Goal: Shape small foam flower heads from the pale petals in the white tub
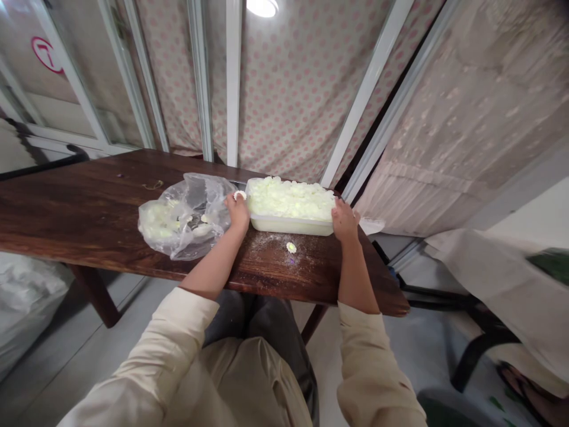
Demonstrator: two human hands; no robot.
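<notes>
On the tabletop [80,213], the plastic tub [288,225] stands toward the right end, and flower pieces [288,198] are heaped in it. The left hand [237,213] is at its left end, with one small flower piece [240,194] at the fingertips; the right hand [345,220] is around its right end. To the left of the left hand lies the plastic bag [182,237], with more pieces inside. Before the tub, one loose flower [291,247] lies apart. Behind the tabletop hangs a curtain [284,101]. Down on the left is a sack [26,296].
</notes>
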